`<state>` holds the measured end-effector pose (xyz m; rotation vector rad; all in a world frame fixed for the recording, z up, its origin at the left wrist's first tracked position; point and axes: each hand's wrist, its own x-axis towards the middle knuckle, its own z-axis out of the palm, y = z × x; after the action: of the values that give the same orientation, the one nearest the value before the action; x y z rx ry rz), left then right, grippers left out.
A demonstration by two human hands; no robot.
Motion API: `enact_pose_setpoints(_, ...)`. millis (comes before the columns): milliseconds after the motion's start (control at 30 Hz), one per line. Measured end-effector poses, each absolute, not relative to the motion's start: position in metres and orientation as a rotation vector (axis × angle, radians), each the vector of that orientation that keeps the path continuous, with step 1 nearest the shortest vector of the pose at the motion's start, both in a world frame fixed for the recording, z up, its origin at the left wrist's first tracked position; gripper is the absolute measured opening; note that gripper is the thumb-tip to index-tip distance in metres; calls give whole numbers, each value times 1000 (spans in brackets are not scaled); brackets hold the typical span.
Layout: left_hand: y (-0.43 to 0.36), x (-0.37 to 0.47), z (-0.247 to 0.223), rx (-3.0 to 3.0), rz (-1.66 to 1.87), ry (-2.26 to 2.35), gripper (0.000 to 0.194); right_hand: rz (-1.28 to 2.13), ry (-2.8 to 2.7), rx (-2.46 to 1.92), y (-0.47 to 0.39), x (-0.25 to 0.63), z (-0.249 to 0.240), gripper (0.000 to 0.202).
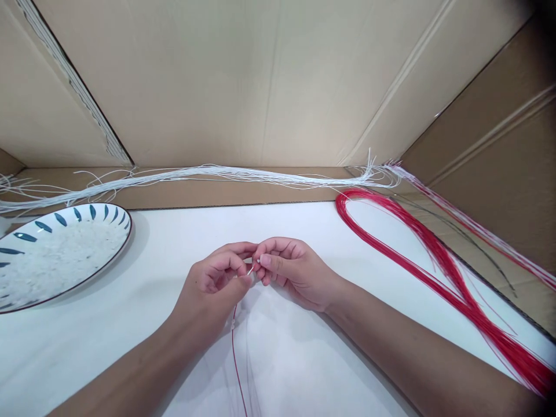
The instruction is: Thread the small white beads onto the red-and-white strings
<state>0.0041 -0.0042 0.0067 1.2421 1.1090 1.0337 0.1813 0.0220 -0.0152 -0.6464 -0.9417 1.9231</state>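
Observation:
My left hand (217, 284) is closed, thumb and forefinger pinching a thin red cord (236, 368) close to its end. From under that hand the cord runs down toward the bottom edge, with a small clear-white piece on it just below the fingers. My right hand (299, 272) meets the left at the fingertips. Between its thumb and fingers is a small white bead-like piece (259, 262), partly hidden, at the cord's tip. To the left, an oval plate (61, 219) with blue leaf marks and a dark rim holds many small whitish translucent pieces (69, 249).
A looped bundle of red cords (391, 246) lies on the white table at right. Along the back, a long bundle of white cords (208, 172) rests on a cardboard ledge. Pink-white strands (478, 226) and dark strands run down the right side. Cardboard walls (226, 81) enclose the back and sides.

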Motion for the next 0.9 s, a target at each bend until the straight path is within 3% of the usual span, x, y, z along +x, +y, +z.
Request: enact_pose_setpoints(900, -4, 7, 7, 1227, 1024, 1112, 20, 1939, -933, -631, 20, 183, -12, 13)
